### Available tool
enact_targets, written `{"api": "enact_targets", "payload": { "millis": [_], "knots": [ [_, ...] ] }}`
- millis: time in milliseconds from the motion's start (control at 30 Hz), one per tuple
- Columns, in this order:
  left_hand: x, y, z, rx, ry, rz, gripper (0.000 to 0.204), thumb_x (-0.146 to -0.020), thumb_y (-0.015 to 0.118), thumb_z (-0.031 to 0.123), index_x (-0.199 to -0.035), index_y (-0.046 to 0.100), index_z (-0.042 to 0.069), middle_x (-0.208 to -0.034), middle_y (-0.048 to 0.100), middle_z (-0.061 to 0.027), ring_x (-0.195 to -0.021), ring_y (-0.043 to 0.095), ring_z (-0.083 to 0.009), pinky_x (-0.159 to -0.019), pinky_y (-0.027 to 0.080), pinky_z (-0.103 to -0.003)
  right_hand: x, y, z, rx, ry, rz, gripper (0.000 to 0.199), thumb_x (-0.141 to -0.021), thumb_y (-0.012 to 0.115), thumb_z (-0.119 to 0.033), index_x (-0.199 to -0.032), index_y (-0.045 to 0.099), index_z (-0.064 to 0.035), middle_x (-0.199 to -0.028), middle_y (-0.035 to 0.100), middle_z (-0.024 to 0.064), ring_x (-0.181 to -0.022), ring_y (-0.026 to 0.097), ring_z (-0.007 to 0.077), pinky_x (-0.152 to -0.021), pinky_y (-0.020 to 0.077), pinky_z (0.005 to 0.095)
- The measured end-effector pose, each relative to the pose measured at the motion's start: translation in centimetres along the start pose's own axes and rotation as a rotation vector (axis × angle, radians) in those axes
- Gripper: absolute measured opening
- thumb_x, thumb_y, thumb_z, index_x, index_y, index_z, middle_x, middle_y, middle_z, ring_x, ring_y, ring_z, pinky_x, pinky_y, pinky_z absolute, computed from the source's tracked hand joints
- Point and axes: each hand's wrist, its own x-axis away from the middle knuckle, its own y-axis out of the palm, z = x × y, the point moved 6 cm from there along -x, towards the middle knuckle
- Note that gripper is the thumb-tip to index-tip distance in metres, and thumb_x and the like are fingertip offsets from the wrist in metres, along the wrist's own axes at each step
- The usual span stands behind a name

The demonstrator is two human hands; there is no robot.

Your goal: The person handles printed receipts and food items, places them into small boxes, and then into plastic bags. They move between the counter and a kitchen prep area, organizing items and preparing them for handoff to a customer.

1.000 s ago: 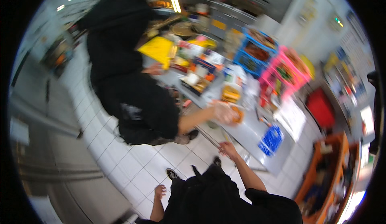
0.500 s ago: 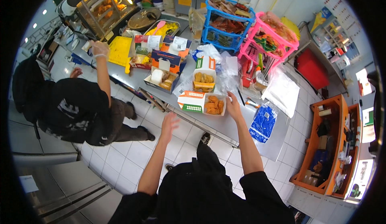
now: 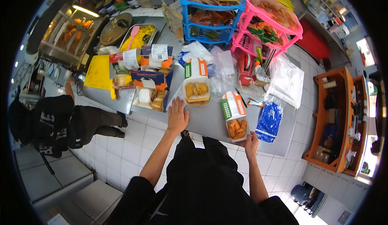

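My right hand grips the near edge of an open white takeaway box with orange and green flaps, filled with fried pieces, at the front of the steel counter. My left hand lies flat on the counter, fingers spread, just in front of a second open box of fried food. Both of my sleeves are black.
Opened cardboard boxes with fried food crowd the counter's left part, beside a yellow board. A blue bag and clear plastic bags lie right. Blue and pink racks stand behind. Another person in black stands left by a heated display.
The view has swung toward the counter. My right hand has drawn one box to the counter's near edge; my left hand has come down flat on the counter. The other person now stands further left.
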Motion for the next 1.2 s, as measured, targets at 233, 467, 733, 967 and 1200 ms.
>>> {"api": "enact_targets", "payload": {
  "millis": [233,467,733,967,1200],
  "knots": [
    [3.9,1.5,0.6,-0.022,-0.068,-0.140,0.059,-0.095,0.059,0.034,-0.142,0.046,0.001,-0.140,0.045,-0.0260,-0.127,0.043,-0.0424,-0.100,0.033,-0.062,-0.3,4.8,-3.8,-0.146,0.093,-0.087,0.035,-0.104,0.051,-0.030,-0.118,0.065,-0.0011,-0.081,0.069,0.0068,-0.059,0.066,0.0155,-0.050,0.0486,0.0266],
    [0.5,1.2,-0.1,0.120,-0.420,-0.069,0.090,-0.084,0.077,0.024,-0.150,0.024,-0.007,-0.128,0.041,-0.0276,-0.115,0.049,-0.0432,-0.093,0.044,-0.053,-11.2,5.6,-13.4,0.759,-0.324,0.053,0.034,-0.094,0.062,-0.030,-0.108,0.068,0.0002,-0.088,0.072,0.0219,-0.079,0.071,0.0374,-0.071,0.0549,0.0468],
    [-1.1,2.7,-3.7,0.557,-0.682,-0.107,0.050,-0.086,0.075,0.023,-0.121,0.054,-0.005,-0.097,0.066,-0.0174,-0.089,0.067,-0.0371,-0.079,0.053,-0.044,-13.0,7.5,-15.6,1.063,-0.167,-0.092,0.035,-0.091,0.056,-0.031,-0.095,0.068,0.0023,-0.090,0.071,0.0264,-0.091,0.070,0.0434,-0.080,0.0542,0.0515],
    [0.5,4.5,-5.7,1.146,-0.838,-0.182,0.020,-0.093,0.068,0.016,-0.096,0.064,-0.003,-0.077,0.065,-0.0064,-0.066,0.060,-0.0148,-0.058,0.046,-0.032,-4.0,3.2,-9.1,0.273,0.065,0.046,0.037,-0.094,0.041,-0.032,-0.076,0.059,-0.0045,-0.063,0.057,0.0100,-0.058,0.057,0.0219,-0.050,0.0450,0.0387],
    [2.2,-11.7,-0.8,0.972,-0.414,0.006,0.018,-0.101,0.054,0.007,-0.117,0.056,-0.003,-0.091,0.070,-0.0097,-0.078,0.066,-0.0122,-0.069,0.052,-0.029,3.8,3.8,-2.9,-0.339,0.203,0.015,0.050,-0.107,0.037,-0.049,-0.080,0.051,-0.0086,-0.082,0.060,0.0067,-0.068,0.059,0.0149,-0.048,0.0431,0.0287]
  ]
}}
